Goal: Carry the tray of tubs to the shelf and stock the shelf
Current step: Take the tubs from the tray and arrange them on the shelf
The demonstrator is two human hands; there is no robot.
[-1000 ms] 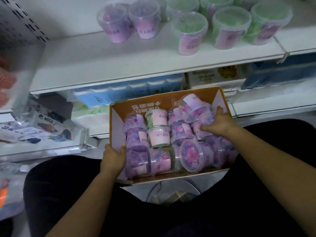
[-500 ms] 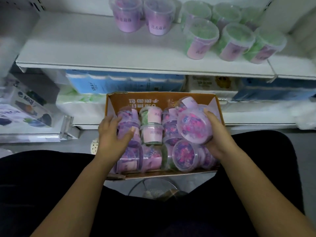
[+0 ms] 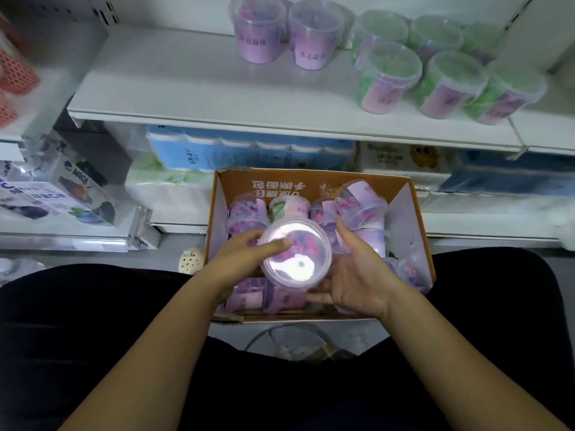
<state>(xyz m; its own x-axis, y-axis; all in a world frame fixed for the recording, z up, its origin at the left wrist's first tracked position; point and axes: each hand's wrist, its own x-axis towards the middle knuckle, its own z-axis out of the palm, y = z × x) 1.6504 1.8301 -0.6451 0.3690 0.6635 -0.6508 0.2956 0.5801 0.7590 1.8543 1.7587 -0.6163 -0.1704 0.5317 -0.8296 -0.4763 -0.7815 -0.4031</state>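
Head camera, looking down at my lap and a store shelf. My left grip (image 3: 236, 262) and right grip (image 3: 357, 275) both grasp one tub (image 3: 295, 253), held just above the tray (image 3: 280, 185) with its round clear lid facing me. Glare whitens the lid, and pink and purple pieces show through it. The left thumb lies across the lid's left edge, with the other fingers curled behind the tub. The right grip cradles the tub from the right and from below, palm turned up, with one digit raised along the tub's right side. The tray is an open cardboard box, orange outside and pale inside, with upside-down print on its back wall. It sits between my knees, which are in dark trousers (image 3: 93, 337); I cannot tell what it rests on. Inside it, more tubs (image 3: 249, 213) are packed close, mostly purple. A green one (image 3: 286, 206) stands at the back, and a tilted tub (image 3: 361, 206) lies on top at the back right corner. Beyond the tray is the shelf (image 3: 186, 88), a white board. Two purple tubs (image 3: 259, 35) stand on it side by side near the back, and a cluster of green tubs (image 3: 389, 76) stands to their right. Blue packs (image 3: 249, 154) lie on the level beneath it. Boxed goods (image 3: 62, 194) sit to the left, blurred. A small cream perforated ball (image 3: 189, 259) lies on the floor just left of the tray.
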